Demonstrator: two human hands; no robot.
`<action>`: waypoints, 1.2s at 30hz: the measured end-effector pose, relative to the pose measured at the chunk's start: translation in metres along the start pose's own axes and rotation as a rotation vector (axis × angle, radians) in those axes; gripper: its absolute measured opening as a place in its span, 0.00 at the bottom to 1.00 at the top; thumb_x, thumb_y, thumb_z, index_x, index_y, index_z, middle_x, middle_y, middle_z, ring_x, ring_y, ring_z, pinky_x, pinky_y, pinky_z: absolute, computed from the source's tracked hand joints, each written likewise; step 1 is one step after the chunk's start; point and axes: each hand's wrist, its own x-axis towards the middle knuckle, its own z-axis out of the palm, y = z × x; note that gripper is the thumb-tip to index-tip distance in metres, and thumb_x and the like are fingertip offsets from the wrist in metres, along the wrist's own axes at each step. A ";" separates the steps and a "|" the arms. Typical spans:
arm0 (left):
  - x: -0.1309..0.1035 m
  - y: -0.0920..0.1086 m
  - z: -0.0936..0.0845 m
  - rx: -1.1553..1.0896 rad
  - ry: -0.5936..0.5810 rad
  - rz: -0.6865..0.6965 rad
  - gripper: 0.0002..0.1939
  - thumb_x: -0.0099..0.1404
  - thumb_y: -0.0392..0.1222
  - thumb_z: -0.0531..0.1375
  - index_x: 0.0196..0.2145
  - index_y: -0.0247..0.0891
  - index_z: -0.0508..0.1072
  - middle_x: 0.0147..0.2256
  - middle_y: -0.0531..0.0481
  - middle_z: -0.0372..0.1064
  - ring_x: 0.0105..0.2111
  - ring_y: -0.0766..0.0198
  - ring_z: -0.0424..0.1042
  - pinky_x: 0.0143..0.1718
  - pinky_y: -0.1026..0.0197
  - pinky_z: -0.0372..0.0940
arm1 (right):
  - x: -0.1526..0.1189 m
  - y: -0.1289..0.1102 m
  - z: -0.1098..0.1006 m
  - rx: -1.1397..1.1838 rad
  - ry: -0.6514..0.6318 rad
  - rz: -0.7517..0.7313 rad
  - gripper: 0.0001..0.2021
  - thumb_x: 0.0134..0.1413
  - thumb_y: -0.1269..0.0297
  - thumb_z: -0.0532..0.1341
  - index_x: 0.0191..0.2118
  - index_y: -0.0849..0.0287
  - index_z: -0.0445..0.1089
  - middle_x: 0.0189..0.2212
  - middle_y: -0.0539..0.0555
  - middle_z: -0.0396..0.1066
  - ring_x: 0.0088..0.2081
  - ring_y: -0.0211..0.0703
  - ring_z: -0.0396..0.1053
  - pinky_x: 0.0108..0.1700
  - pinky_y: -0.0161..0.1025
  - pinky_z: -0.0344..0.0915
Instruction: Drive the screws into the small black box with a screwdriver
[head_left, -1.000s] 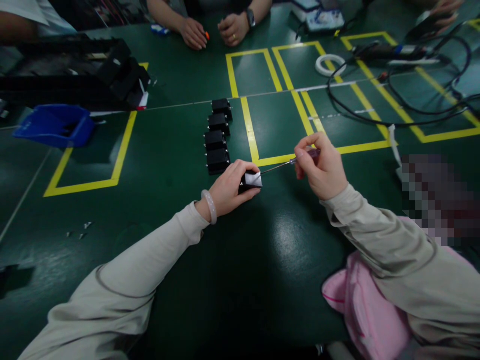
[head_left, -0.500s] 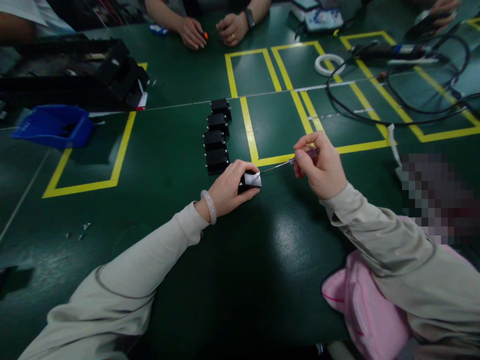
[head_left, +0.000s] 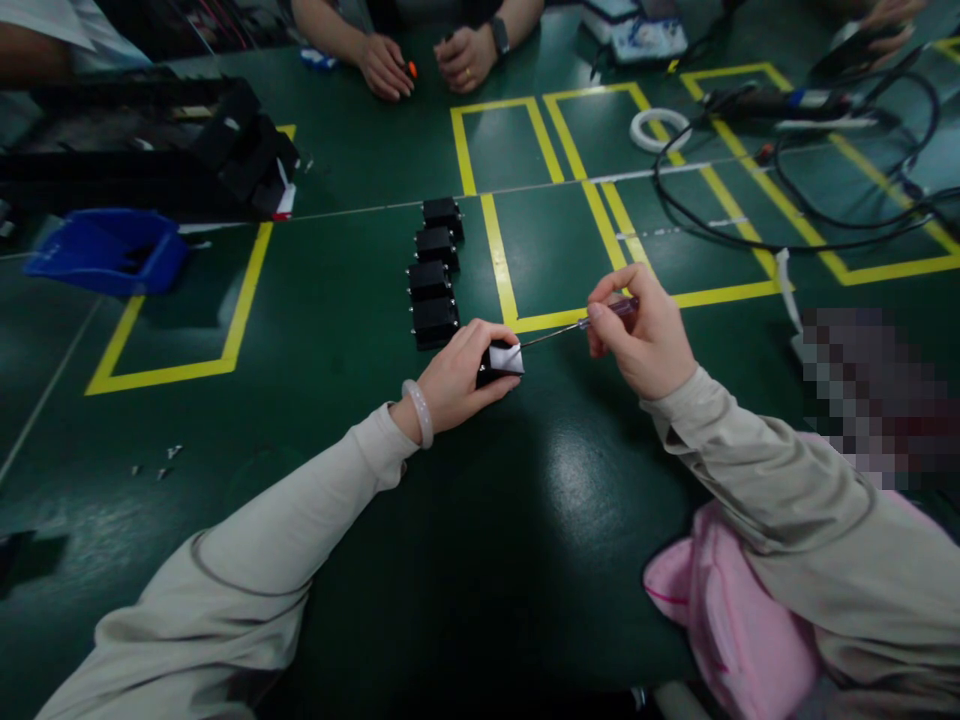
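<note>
My left hand (head_left: 459, 383) is wrapped round a small black block (head_left: 491, 370) with a pale face, low over the green table (head_left: 450, 560). Between the fingers and thumb of my right hand (head_left: 641, 325) is the purplish handle of a screwdriver (head_left: 551, 335). Its thin shaft points left, and the tip meets the pale face of the block. Just beyond my left hand, several black blocks (head_left: 430, 281) with small screws at their sides stand in a column. Small screws (head_left: 163, 473) lie loose on the table at the left.
At the left are a blue bin (head_left: 109, 250) and a black rack (head_left: 142, 180). Another person's hands (head_left: 465, 60) rest at the far edge. A white ring (head_left: 659, 130) and a black cable (head_left: 697, 222) lie at the right, a pink cloth (head_left: 750, 620) nearer.
</note>
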 end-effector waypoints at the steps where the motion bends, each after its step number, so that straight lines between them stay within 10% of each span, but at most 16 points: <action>1: 0.000 0.000 0.000 -0.001 0.002 0.004 0.17 0.67 0.41 0.62 0.51 0.38 0.64 0.47 0.44 0.68 0.48 0.55 0.69 0.51 0.51 0.67 | 0.000 0.000 0.000 -0.002 -0.004 0.003 0.20 0.56 0.40 0.65 0.34 0.52 0.62 0.17 0.43 0.64 0.16 0.35 0.63 0.18 0.38 0.60; 36: 0.000 0.000 0.001 -0.003 0.002 0.001 0.16 0.67 0.41 0.62 0.51 0.38 0.65 0.47 0.44 0.67 0.47 0.56 0.69 0.50 0.52 0.67 | 0.000 0.006 0.000 0.064 -0.012 0.004 0.17 0.59 0.44 0.63 0.37 0.51 0.61 0.14 0.41 0.60 0.13 0.34 0.60 0.15 0.37 0.56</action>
